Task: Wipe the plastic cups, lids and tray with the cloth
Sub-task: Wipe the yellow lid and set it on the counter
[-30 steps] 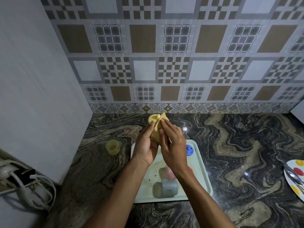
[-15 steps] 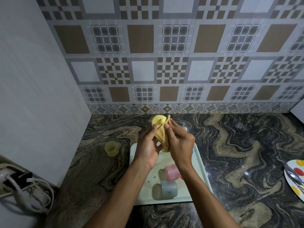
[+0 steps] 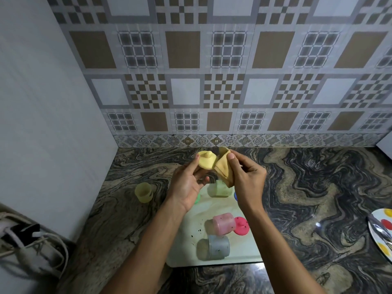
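My left hand (image 3: 186,183) holds a yellow lid (image 3: 206,160) with a small knob, raised above the white tray (image 3: 244,249). My right hand (image 3: 247,179) grips a folded yellow cloth (image 3: 223,167) that touches the lid's right edge. On the tray lie a pink cup (image 3: 223,223) on its side, a pink lid (image 3: 241,225), a grey-blue cup (image 3: 218,246) on its side, and a green cup (image 3: 218,187) farther back. A blue lid (image 3: 235,195) and a green lid (image 3: 197,198) peek out from behind my hands. A yellow cup (image 3: 144,192) stands on the counter, left of the tray.
The marble counter (image 3: 307,187) ends at a tiled back wall and a plain white wall on the left. A spotted plate (image 3: 381,234) with cutlery sits at the right edge. A white appliance with cables (image 3: 25,247) is at the lower left.
My hands have spread apart: the cloth has come off the yellow lid, which now shows in my left hand. The green cup and pink lid on the tray are uncovered.
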